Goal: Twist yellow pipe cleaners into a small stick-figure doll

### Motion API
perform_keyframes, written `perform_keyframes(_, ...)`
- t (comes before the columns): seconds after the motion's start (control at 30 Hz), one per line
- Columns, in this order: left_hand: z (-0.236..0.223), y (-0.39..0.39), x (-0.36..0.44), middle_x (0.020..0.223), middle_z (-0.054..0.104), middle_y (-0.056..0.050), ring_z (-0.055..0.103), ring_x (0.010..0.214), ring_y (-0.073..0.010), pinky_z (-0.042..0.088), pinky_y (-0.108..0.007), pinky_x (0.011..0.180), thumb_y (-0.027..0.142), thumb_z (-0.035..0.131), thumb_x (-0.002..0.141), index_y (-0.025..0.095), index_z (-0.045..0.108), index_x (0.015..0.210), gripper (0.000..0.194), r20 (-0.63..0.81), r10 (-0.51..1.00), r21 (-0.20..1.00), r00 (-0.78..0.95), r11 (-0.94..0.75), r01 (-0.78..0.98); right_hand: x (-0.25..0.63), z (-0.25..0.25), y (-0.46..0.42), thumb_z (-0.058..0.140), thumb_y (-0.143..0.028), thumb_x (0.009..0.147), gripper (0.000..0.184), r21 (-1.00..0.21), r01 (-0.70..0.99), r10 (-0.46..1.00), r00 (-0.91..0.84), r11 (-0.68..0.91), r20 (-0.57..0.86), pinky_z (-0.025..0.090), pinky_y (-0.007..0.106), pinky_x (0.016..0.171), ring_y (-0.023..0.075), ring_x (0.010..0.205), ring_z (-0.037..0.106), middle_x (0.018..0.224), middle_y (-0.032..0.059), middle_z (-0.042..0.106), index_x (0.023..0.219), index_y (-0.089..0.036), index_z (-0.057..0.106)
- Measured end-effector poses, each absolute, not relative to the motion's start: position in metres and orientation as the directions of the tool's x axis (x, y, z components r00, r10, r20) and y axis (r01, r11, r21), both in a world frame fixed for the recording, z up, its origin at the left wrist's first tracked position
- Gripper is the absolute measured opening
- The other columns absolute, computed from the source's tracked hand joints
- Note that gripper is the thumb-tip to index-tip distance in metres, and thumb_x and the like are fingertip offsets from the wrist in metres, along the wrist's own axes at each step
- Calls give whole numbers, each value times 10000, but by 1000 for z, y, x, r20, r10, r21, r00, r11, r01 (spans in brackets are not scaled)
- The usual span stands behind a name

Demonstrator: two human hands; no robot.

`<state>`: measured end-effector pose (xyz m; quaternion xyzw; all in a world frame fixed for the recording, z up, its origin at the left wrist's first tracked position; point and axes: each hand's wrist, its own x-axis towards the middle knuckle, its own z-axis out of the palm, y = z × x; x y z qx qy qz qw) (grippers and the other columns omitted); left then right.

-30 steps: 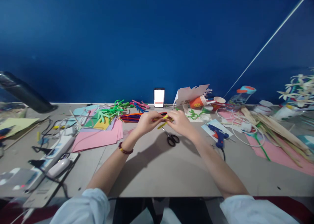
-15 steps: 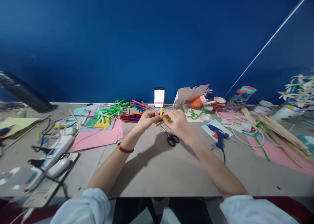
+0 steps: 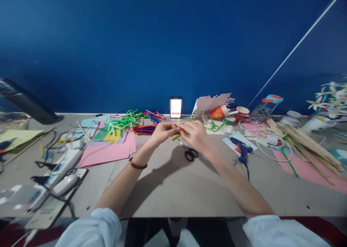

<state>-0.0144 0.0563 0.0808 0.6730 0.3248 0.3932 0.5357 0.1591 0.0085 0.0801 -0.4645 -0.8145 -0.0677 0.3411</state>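
A short yellow pipe cleaner (image 3: 176, 137), bent into a small shape, is pinched between my two hands above the desk. My left hand (image 3: 164, 133) closes thumb and fingers on its left side, a beaded bracelet on the wrist. From the right, my right hand (image 3: 196, 134) grips it with curled fingers. One yellow end stands up between the fingertips and another points down to the left; the middle is hidden by the fingers. Just below lie black-handled scissors (image 3: 191, 154), their blades partly under the hands. Behind the left hand rests a bundle of orange and purple pipe cleaners (image 3: 145, 130).
A lit phone (image 3: 176, 108) stands against the blue wall. Leftward are green pipe cleaners (image 3: 121, 124), pink paper (image 3: 108, 153), a power strip (image 3: 58, 171) and a mouse (image 3: 65, 185). To the right lie a blue glue gun (image 3: 242, 149), paper cups (image 3: 219, 112) and a white cable (image 3: 260, 142).
Both hands have shifted slightly and turned the yellow pipe cleaner. Its upright end rose between the fingertips, then became shorter and leans less visibly now. The scissors have not moved.
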Motion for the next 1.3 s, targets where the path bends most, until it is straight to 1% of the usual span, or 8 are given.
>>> perform_keyframes(0.13, 80, 54, -14, 610, 626, -28, 535, 538, -95, 394, -224, 508, 396, 729, 723, 125, 651, 677, 285, 204, 865, 962, 459, -265, 71, 159, 81, 9, 515, -160, 886, 231, -206, 817, 721, -320, 538, 614, 385, 375, 831, 213, 890, 613, 919, 66, 697, 1020, -223, 692)
perform_keyframes(0.27, 83, 50, -16, 771, 706, -66, 613, 665, -143, 457, -249, 604, 337, 716, 743, 135, 704, 803, 211, 278, 850, 893, 447, -400, 206, 160, 83, 8, 513, -169, 893, 232, -226, 824, 729, -291, 520, 620, 397, 372, 813, 211, 864, 608, 894, 63, 691, 1002, -227, 709)
perform_keyframes(0.4, 84, 46, -16, 829, 716, -65, 637, 757, -174, 468, -270, 672, 285, 655, 799, 169, 700, 843, 133, 449, 786, 727, 425, -598, 338, 162, 83, 9, 529, -173, 887, 221, -247, 826, 753, -285, 507, 593, 409, 375, 800, 219, 864, 613, 896, 68, 688, 999, -217, 713)
perform_keyframes(0.57, 83, 43, -12, 857, 703, -83, 630, 780, -184, 461, -290, 698, 217, 543, 875, 173, 674, 878, 138, 572, 691, 531, 442, -723, 441, 164, 83, 11, 550, -168, 862, 183, -299, 822, 785, -260, 486, 562, 426, 386, 818, 219, 859, 619, 889, 60, 690, 921, -219, 715)
perform_keyframes(0.73, 78, 47, -9, 862, 704, -93, 637, 808, -199, 456, -310, 722, 230, 494, 918, 170, 653, 909, 170, 674, 562, 348, 480, -814, 465, 164, 85, 13, 584, -121, 778, 159, -468, 751, 832, -190, 465, 522, 467, 364, 819, 206, 842, 645, 894, 57, 718, 835, -200, 710)
perform_keyframes(0.97, 72, 53, -12, 875, 708, -73, 657, 828, -179, 479, -303, 725, 241, 509, 929, 183, 606, 948, 114, 796, 367, 152, 481, -891, 427, 167, 84, 13, 574, -152, 751, 202, -772, 505, 916, -109, 386, 387, 521, 305, 717, 186, 787, 672, 872, 38, 751, 874, -194, 729)
perform_keyframes(1.13, 72, 58, -15, 1005, 702, -87, 655, 916, -178, 502, -313, 752, 157, 491, 905, 197, 581, 998, 135, 814, 233, 4, 532, -918, 396, 169, 80, 18, 583, -162, 731, 190, -866, 376, 943, -88, 330, 321, 534, 330, 758, 196, 824, 676, 902, 58, 742, 861, -184, 721)
perform_keyframes(1.3, 71, 62, -16, 1079, 688, -102, 651, 953, -202, 500, -336, 775, 192, 526, 890, 193, 573, 1064, 181, 784, 214, -83, 583, -894, 440, 168, 84, 16, 587, -164, 709, 287, -928, 270, 966, -86, 258, 244, 513, 291, 651, 151, 693, 624, 774, 1, 683, 984, -209, 654)
